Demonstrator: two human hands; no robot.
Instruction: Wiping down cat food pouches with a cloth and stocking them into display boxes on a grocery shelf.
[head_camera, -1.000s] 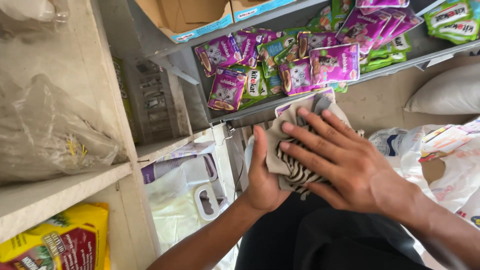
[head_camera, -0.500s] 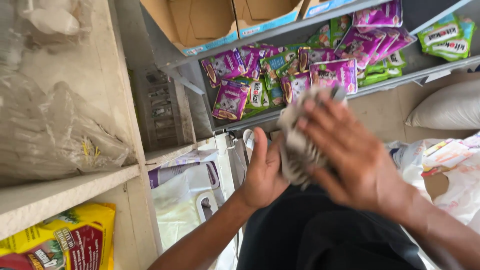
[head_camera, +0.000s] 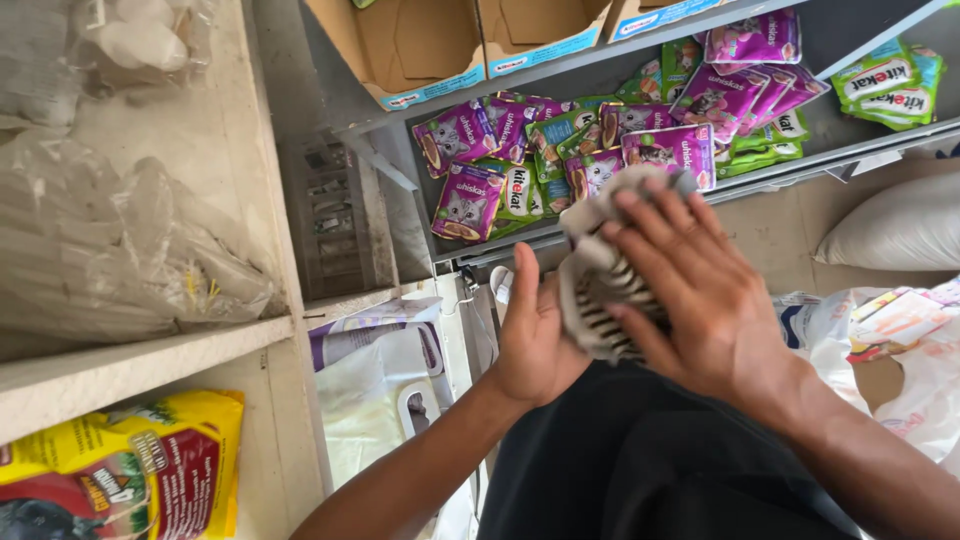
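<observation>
Striped cloth (head_camera: 600, 290), grey-white with dark bars, sits sandwiched between both hands in front of the person's dark-clothed lap, just below the shelf edge. Left hand (head_camera: 535, 335) is under and beside it, palm up, thumb raised, fingers hidden behind the fabric, so their spread cannot be told. Right hand (head_camera: 705, 300) lies flat on top, fingers (head_camera: 650, 225) spread and pressing down on the bundle. Cloth looks soft, light, floppy, bunched into folds; no fragility, low slip, probably collapses if pinched at one corner, so a flat two-palm hold or a grab across the folded middle looks safest.

Behind it: metal shelf (head_camera: 790, 165) strewn with purple and green pet food pouches (head_camera: 600, 150), cardboard boxes (head_camera: 420, 50) above. Left side: yellow feed bag (head_camera: 140, 470), clear plastic bags (head_camera: 120, 250) on a pale shelf. White sack (head_camera: 900, 230) on floor at right.
</observation>
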